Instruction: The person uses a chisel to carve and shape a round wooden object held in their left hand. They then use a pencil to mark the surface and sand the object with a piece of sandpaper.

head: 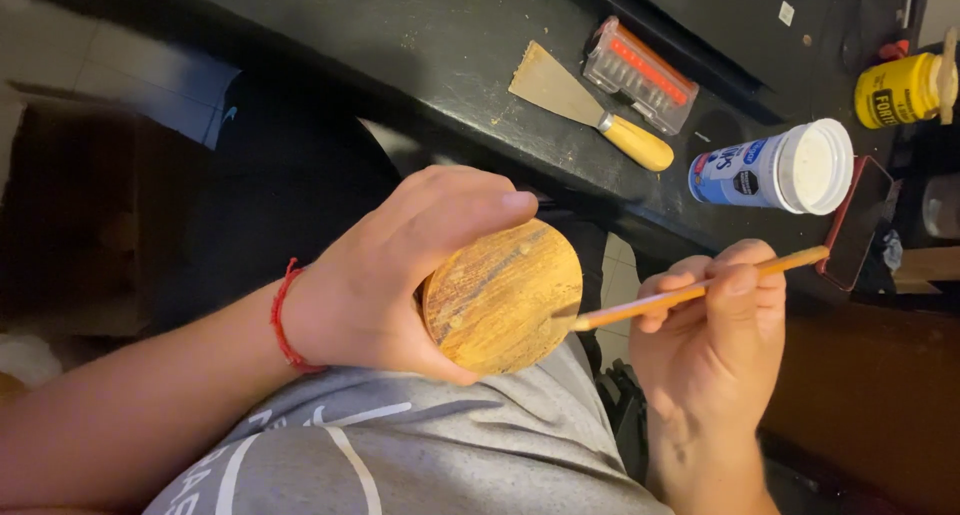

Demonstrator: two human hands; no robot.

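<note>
My left hand grips a round wooden disc, light brown with darker grain streaks, holding it by its edge in front of my chest. A red cord bracelet sits on that wrist. My right hand holds a thin orange-handled brush like a pencil. The brush tip touches the disc's right edge.
A dark workbench runs across the top. On it lie a putty knife with a yellow handle, a clear case of red bits, a white and blue plastic tub, a yellow jar and a phone in a red case.
</note>
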